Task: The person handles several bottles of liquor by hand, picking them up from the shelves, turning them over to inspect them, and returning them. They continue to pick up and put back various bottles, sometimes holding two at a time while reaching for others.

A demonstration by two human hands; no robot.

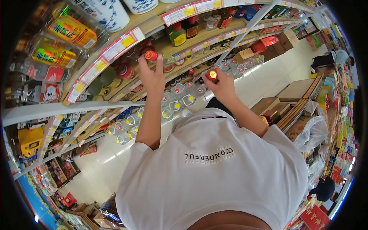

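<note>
A red-capped bottle (151, 56) is in front of the wooden shelf (203, 38), its cap pinched by the grip of the left hand (153, 73). The right hand (223, 84) has its grip closed around a bottle with red-and-yellow cap (212, 74). Clear plastic jugs (178, 89) stand below, with yellow or red caps.

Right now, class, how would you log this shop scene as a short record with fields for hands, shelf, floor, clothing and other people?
left hand: thumb and finger hold a red cap
right hand: grips a red-topped bottle
shelf: wooden boards, price labels along the edge
floor: pale tiles; clear jugs, some yellow-capped
clothing: white shirt printed WONDERFUL
other people: one person at upper right
</note>
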